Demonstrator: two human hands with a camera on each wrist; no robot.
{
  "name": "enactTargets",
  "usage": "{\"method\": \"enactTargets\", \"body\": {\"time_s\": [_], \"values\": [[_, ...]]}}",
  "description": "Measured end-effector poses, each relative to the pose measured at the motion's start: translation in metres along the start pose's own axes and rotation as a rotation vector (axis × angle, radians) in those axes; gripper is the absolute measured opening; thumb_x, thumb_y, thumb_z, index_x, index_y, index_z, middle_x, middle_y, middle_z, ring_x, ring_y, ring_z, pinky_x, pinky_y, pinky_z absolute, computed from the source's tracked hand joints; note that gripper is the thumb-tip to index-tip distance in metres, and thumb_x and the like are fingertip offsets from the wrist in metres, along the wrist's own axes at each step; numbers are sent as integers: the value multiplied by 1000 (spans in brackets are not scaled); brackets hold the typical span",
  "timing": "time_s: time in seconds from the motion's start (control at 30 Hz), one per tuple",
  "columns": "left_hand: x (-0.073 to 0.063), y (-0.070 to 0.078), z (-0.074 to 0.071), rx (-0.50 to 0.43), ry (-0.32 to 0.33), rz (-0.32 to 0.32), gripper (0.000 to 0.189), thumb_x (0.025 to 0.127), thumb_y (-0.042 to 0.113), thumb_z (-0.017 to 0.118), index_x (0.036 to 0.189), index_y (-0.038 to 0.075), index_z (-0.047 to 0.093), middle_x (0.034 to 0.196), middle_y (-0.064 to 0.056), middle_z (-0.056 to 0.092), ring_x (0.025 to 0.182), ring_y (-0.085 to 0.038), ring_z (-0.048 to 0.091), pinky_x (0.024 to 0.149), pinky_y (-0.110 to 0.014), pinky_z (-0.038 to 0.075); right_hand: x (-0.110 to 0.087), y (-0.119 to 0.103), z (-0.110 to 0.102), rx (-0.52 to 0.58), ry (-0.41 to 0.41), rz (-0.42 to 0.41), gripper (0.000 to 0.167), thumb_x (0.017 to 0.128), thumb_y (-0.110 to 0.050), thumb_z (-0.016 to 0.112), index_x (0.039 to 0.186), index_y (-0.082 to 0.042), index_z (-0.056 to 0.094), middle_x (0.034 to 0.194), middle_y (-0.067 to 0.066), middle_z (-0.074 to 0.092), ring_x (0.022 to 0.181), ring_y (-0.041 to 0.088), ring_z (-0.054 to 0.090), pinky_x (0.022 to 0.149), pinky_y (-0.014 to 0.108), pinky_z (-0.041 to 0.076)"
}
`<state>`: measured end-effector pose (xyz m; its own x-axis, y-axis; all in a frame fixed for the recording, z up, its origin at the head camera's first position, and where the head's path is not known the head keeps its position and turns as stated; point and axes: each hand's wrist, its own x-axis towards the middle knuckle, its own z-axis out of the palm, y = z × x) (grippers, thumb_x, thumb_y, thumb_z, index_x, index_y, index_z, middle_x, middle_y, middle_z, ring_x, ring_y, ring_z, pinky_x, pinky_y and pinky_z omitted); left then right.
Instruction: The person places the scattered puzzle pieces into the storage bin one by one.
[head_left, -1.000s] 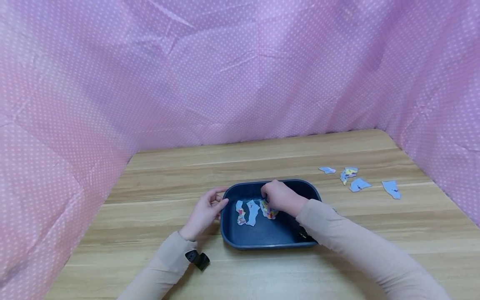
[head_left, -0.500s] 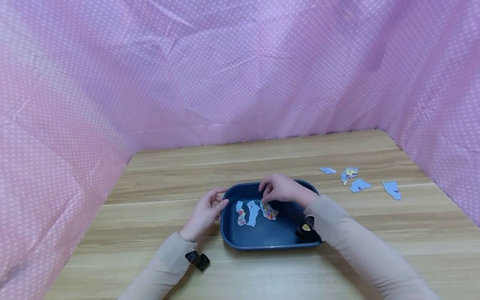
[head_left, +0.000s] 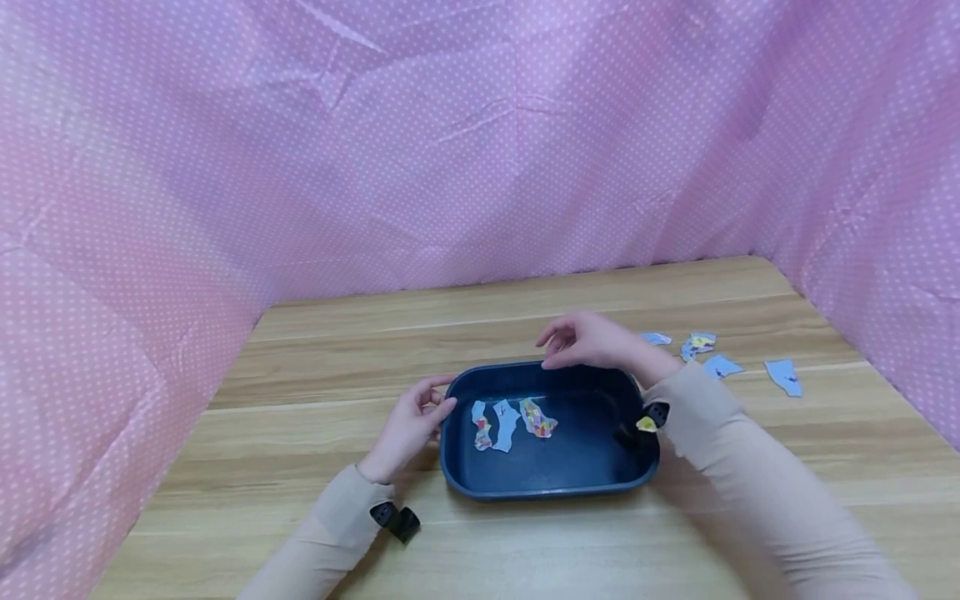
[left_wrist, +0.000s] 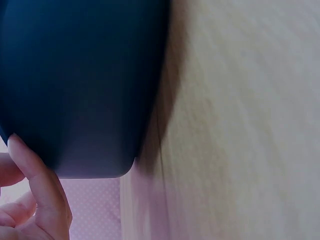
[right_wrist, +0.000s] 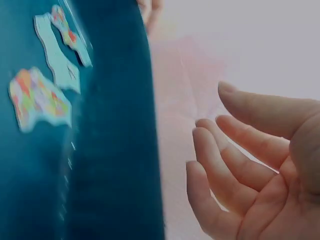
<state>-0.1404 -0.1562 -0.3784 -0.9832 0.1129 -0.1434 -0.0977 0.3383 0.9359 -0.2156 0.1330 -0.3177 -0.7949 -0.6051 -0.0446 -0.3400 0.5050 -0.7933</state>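
Note:
A dark blue tray stands on the wooden table. Its left end is held by my left hand, thumb at the rim and the other fingers by the outer wall. Inside lie a narrow colourful torn paper piece, a pale blue paper piece and a multicoloured paper piece, side by side. Over the tray's back rim hovers my right hand, fingers loosely bent and holding nothing. In the right wrist view its thumb and fingers are apart, beside the tray wall.
Several pale blue torn paper pieces, one with a yellow patch and one farthest right, lie on the table right of the tray. Pink dotted cloth hangs behind and at both sides. Small black cameras sit on both wrists.
My right hand has let go of the multicoloured piece, risen out of the tray and moved back and right over the rim. The left hand stays at the tray's left end.

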Motion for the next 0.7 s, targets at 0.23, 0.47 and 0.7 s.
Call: {"method": "enactTargets", "body": {"time_s": [0.23, 0.47, 0.7], "values": [[-1, 1, -1, 6, 8, -9, 37, 94, 11, 58, 131, 12, 54, 91, -13, 56, 57, -15, 53, 55, -25, 52, -23, 12, -34, -55, 44, 37, 29, 85, -9, 68, 110, 5, 62, 90, 10, 69, 84, 16, 64, 75, 28, 53], [0, 2, 0, 10, 9, -5, 37, 94, 12, 58, 131, 12, 54, 92, -13, 56, 59, -16, 52, 56, -24, 51, -52, 42, -65, -131, 116, 152, 35, 84, -12, 71, 113, 5, 61, 92, 9, 68, 86, 19, 66, 70, 26, 52], [0, 1, 0, -4, 4, -13, 37, 94, 11, 58, 131, 12, 54, 93, -16, 56, 58, -15, 53, 56, -26, 51, -92, 82, -94, -226, 127, 250, 45, 86, -18, 70, 120, 8, 56, 100, 13, 67, 89, 20, 64, 70, 26, 51]]}}
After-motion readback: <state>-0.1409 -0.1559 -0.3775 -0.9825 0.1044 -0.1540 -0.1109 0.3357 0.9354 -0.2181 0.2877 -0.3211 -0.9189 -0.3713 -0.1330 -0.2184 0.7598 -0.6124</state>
